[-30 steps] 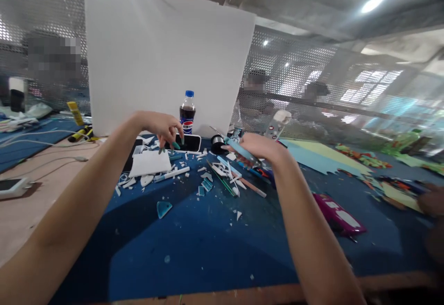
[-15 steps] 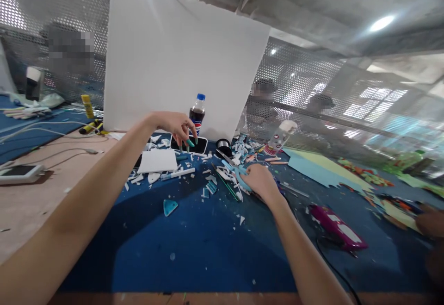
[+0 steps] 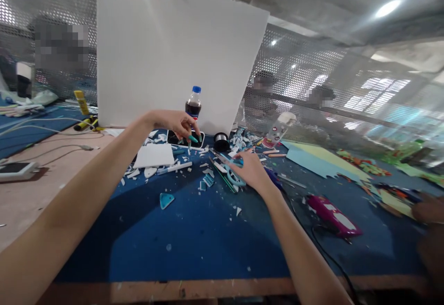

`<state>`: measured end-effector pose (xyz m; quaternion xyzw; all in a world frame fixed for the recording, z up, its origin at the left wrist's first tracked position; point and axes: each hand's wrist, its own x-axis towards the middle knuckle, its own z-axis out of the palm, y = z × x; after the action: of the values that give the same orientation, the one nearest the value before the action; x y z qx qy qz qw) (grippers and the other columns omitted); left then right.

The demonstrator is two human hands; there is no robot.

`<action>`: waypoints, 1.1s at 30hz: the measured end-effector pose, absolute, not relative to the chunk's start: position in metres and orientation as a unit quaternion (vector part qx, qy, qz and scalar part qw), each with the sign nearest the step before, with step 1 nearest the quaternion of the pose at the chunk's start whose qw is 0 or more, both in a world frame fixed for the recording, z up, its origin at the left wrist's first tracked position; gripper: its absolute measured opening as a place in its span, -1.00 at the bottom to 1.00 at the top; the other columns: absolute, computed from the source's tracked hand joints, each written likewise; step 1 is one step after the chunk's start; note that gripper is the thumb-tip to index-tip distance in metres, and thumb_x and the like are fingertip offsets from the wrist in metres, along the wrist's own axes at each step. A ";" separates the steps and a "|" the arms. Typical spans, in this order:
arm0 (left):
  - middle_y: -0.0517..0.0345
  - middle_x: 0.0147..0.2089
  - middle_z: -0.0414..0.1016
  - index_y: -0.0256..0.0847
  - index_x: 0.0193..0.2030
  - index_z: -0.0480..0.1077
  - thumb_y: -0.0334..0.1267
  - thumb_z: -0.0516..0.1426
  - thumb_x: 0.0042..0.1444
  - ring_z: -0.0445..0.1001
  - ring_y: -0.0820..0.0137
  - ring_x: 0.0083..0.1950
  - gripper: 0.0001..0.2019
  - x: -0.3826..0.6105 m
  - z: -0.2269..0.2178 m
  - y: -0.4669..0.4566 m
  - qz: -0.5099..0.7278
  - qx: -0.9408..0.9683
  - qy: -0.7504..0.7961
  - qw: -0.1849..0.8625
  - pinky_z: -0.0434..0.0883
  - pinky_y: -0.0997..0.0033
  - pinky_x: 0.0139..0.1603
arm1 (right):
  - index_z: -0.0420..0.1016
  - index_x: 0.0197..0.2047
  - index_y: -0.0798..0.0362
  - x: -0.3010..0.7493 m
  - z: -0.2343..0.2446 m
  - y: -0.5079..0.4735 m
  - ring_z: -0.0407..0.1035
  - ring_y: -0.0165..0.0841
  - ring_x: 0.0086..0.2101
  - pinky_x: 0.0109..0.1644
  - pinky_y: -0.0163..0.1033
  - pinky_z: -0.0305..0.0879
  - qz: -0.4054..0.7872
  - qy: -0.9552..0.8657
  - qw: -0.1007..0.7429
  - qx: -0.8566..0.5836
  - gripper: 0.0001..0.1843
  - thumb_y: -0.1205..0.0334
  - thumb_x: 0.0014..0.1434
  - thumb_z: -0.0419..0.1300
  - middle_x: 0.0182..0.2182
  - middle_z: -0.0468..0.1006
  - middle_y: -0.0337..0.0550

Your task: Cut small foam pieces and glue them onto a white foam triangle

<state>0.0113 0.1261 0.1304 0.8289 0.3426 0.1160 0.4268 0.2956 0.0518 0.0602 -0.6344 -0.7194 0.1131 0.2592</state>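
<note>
My left hand hangs over a smartphone in front of the cola bottle. Its fingers are apart and bent downward, with green nails and nothing visibly held. My right hand is low over the clutter, thumb and fingers apart. Right beside its thumb lies a pair of scissors with light blue handles; whether the thumb touches them I cannot tell. A black spool stands just beyond the scissors. White foam scraps and small blue pieces surround both hands.
A white foam block lies left of centre, a blue triangular piece nearer me. At right are a magenta glue gun with its cord, blue paper and another person's hand. A white board stands behind.
The scissors' handles, earlier under my right hand's fingers, now lie free beside it, and the hand has opened. My left hand has shifted slightly right over the phone. The view has tilted down a little.
</note>
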 end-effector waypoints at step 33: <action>0.15 -0.43 0.51 -0.22 -0.31 0.38 -0.14 0.15 0.04 0.45 0.47 -0.47 -0.81 -0.014 -0.006 0.064 0.400 0.752 0.404 0.333 0.40 0.48 -0.47 | 0.32 -0.70 0.08 0.273 0.049 0.046 0.03 -0.56 -0.89 -0.80 -0.44 -0.14 0.522 -0.646 0.287 -0.478 -0.59 0.02 0.04 0.15 -0.90 0.26 -0.29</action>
<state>-0.0140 0.0645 -0.0063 0.7520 0.4044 0.4003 0.3328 0.2734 0.0456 0.0486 -0.4777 -0.6462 0.5216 0.2868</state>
